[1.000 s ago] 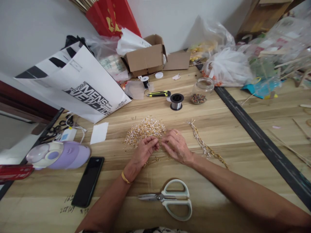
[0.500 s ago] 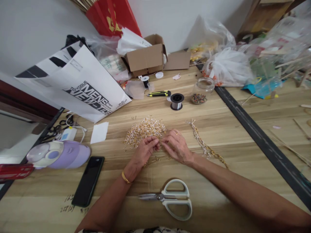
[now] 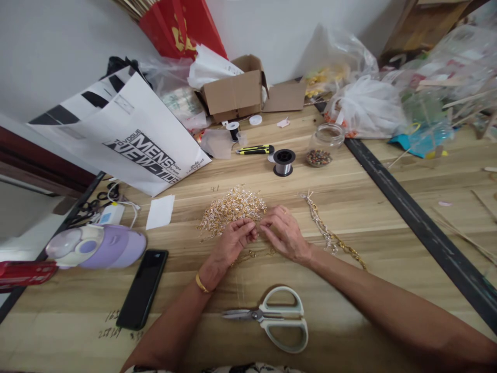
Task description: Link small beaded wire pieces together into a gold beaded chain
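On the worktop [image 3: 240, 168] I see the right hand [image 3: 286, 235], its grip loosely curled; I cannot tell if it holds anything. The left hand [image 3: 235, 238] is pinched, on what I cannot make out. The glittering pile [image 3: 233, 207] lies at their far side. The gold chain [image 3: 251, 254], partly hidden, lies at their near side, long axis left to right.

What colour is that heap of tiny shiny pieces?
The heap is gold mixed with pale, whitish tones, shown in the head view.
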`<action>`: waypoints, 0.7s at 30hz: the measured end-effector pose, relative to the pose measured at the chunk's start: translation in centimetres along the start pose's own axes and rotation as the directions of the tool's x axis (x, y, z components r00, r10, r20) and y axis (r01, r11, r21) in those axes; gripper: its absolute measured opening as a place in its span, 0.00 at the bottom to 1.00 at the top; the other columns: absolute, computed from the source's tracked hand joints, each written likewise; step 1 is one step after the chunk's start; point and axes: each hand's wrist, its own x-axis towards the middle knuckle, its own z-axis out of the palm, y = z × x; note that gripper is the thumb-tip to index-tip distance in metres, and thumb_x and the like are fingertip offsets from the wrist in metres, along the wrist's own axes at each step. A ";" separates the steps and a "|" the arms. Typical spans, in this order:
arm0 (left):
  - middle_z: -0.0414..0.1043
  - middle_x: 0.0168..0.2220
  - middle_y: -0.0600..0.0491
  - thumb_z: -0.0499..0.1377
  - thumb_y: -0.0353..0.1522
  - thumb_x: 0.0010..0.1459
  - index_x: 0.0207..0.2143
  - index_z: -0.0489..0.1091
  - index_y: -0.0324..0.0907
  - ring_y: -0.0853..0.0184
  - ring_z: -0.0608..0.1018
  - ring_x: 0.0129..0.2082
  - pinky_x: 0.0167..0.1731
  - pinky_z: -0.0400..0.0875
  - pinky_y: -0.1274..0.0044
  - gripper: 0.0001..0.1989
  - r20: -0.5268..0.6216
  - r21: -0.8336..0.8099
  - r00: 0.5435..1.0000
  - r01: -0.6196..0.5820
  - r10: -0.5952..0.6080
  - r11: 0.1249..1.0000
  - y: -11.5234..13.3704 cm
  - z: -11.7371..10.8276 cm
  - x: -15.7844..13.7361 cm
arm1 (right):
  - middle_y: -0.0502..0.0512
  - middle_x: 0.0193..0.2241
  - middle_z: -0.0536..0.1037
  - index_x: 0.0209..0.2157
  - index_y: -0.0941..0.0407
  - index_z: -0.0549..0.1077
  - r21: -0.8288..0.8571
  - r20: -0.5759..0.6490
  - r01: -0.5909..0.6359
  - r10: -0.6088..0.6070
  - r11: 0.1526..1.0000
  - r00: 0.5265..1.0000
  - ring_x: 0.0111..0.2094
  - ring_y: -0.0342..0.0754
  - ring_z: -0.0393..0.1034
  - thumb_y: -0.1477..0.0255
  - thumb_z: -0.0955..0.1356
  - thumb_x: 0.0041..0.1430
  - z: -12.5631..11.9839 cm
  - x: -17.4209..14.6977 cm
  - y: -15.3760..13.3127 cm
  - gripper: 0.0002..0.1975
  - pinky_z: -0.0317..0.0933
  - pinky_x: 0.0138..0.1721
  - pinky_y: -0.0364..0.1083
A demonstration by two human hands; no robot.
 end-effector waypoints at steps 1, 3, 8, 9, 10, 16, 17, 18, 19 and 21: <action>0.71 0.21 0.55 0.70 0.33 0.42 0.26 0.72 0.34 0.74 0.72 0.22 0.24 0.65 0.82 0.13 -0.002 -0.004 1.000 -0.002 0.002 1.000 0.0 0.0 0.0 | 0.56 0.32 0.71 0.38 0.55 0.66 0.003 -0.004 0.010 -0.010 1.000 1.000 0.36 0.49 0.64 0.77 0.63 0.62 0.0 0.0 0.0 0.04 0.60 0.40 0.51; 0.71 0.21 0.55 0.71 0.33 0.42 0.26 0.72 0.34 0.74 0.72 0.22 0.24 0.65 0.82 0.13 -0.002 -0.010 1.000 -0.004 0.004 1.000 0.0 0.0 0.0 | 0.56 0.32 0.72 0.38 0.55 0.66 0.009 -0.001 0.030 -0.030 1.000 1.000 0.36 0.49 0.64 0.78 0.63 0.61 0.0 -0.1 0.0 0.05 0.60 0.41 0.52; 0.71 0.21 0.54 0.71 0.33 0.42 0.25 0.72 0.34 0.74 0.72 0.21 0.24 0.66 0.82 0.13 0.001 -0.012 1.000 -0.009 0.009 1.000 0.0 0.0 0.1 | 0.56 0.32 0.72 0.39 0.55 0.66 0.020 0.015 0.022 -0.022 1.000 1.000 0.37 0.50 0.65 0.77 0.63 0.61 0.1 -0.2 0.1 0.05 0.60 0.42 0.53; 0.71 0.21 0.54 0.71 0.33 0.42 0.25 0.72 0.34 0.74 0.72 0.22 0.24 0.66 0.82 0.13 0.003 -0.010 1.000 -0.009 0.009 1.000 0.0 0.0 0.1 | 0.56 0.32 0.72 0.38 0.55 0.67 0.022 0.017 0.017 -0.017 1.000 1.000 0.37 0.50 0.66 0.77 0.63 0.62 0.1 -0.2 0.1 0.05 0.60 0.41 0.53; 0.71 0.21 0.54 0.71 0.33 0.42 0.25 0.72 0.34 0.75 0.72 0.22 0.24 0.66 0.82 0.13 0.004 -0.009 1.000 -0.009 0.009 1.000 0.0 0.0 0.1 | 0.56 0.33 0.72 0.38 0.55 0.67 0.025 0.019 0.012 -0.013 1.000 1.000 0.37 0.50 0.66 0.77 0.63 0.62 0.1 -0.2 0.1 0.05 0.60 0.41 0.53; 0.72 0.21 0.54 0.71 0.33 0.42 0.26 0.73 0.34 0.75 0.72 0.22 0.24 0.66 0.82 0.13 -0.004 -0.013 1.000 -0.002 0.002 1.000 -0.2 -0.2 0.2 | 0.56 0.32 0.72 0.38 0.55 0.67 0.030 0.014 0.014 -0.014 0.999 1.000 0.36 0.50 0.65 0.77 0.63 0.61 0.0 -0.1 0.1 0.05 0.60 0.40 0.53; 0.71 0.21 0.54 0.71 0.33 0.42 0.26 0.73 0.34 0.75 0.72 0.22 0.24 0.66 0.82 0.13 -0.005 -0.013 1.000 -0.002 0.002 1.000 -0.2 -0.2 0.2 | 0.56 0.32 0.72 0.38 0.55 0.67 0.031 0.012 0.013 -0.014 0.999 1.000 0.36 0.50 0.65 0.77 0.63 0.61 0.0 -0.1 0.1 0.05 0.60 0.40 0.53; 0.71 0.21 0.54 0.71 0.33 0.42 0.26 0.73 0.34 0.75 0.72 0.22 0.24 0.65 0.82 0.13 -0.005 -0.012 1.000 -0.004 0.004 1.000 -0.2 -0.2 0.2 | 0.56 0.32 0.72 0.38 0.55 0.67 0.032 0.012 0.013 -0.013 0.999 1.000 0.37 0.50 0.65 0.77 0.63 0.61 0.0 -0.1 0.1 0.05 0.60 0.41 0.53; 0.71 0.21 0.54 0.71 0.33 0.42 0.25 0.73 0.34 0.74 0.72 0.22 0.24 0.65 0.82 0.13 -0.004 -0.010 1.000 -0.006 0.006 1.000 -0.2 -0.1 0.2 | 0.56 0.32 0.72 0.38 0.55 0.67 0.032 0.012 0.013 -0.013 0.999 1.000 0.37 0.50 0.66 0.77 0.63 0.61 0.0 -0.1 0.1 0.05 0.60 0.41 0.53; 0.71 0.20 0.54 0.70 0.33 0.42 0.25 0.72 0.34 0.74 0.71 0.22 0.24 0.65 0.82 0.13 0.000 -0.006 1.000 -0.009 0.009 1.000 -0.1 0.0 0.1 | 0.56 0.32 0.72 0.38 0.55 0.67 0.028 0.013 0.014 -0.015 0.999 1.000 0.37 0.50 0.66 0.77 0.62 0.61 0.1 -0.1 0.1 0.05 0.60 0.41 0.53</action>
